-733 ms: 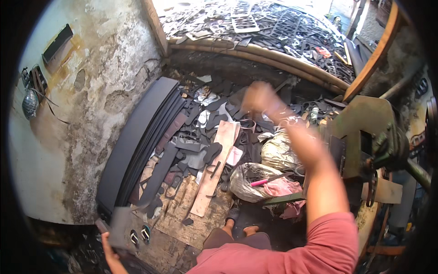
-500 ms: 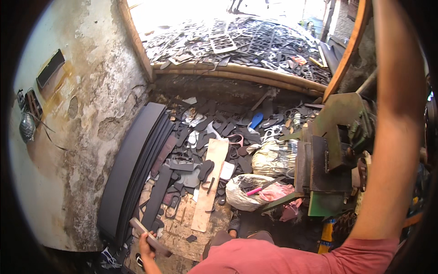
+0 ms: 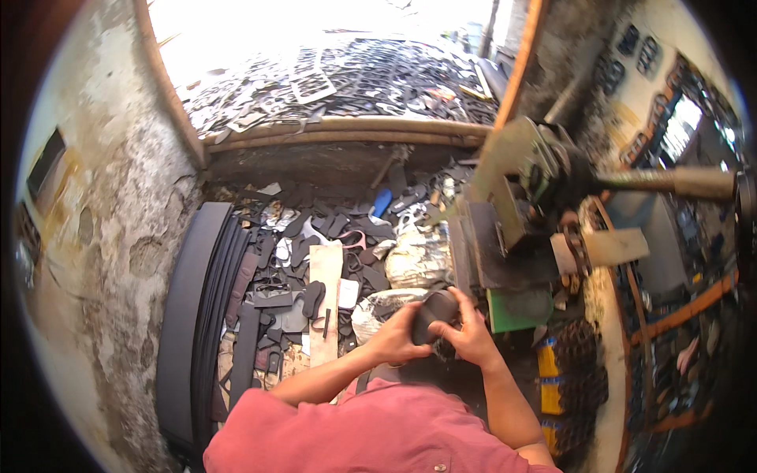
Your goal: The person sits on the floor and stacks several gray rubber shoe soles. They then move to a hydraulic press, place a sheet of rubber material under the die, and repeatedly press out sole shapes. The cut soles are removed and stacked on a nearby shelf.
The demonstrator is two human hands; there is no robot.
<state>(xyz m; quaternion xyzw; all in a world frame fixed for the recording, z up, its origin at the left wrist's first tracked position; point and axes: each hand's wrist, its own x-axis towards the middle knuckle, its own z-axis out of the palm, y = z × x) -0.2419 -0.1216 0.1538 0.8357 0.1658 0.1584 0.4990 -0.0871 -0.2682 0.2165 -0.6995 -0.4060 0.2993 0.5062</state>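
Note:
In front of my chest I hold a dark, rounded sole-shaped piece [image 3: 434, 309] with both hands. My left hand [image 3: 400, 334] grips its left side. The fingers of my right hand [image 3: 473, 333] curl round the right edge, with the thumb on its face. The lower part of the piece is partly covered by my fingers. Just beyond my hands sits a white sack [image 3: 375, 312]. To their right stands a heavy metal press [image 3: 505, 256] with a green lower panel [image 3: 519, 309].
Tall dark foam sheets [image 3: 189, 315] lean by the left wall. Sole offcuts and a pale board [image 3: 324, 276] cover the floor. A long handle [image 3: 670, 183] sticks out rightward from the press. Yellow boxes [image 3: 552, 394] stand below it, beside a shelf rail [image 3: 678, 311].
My left hand has come up from the lower left to my chest. My right arm, raised at the right before, is now down, its hand also on the dark piece. The view has turned right.

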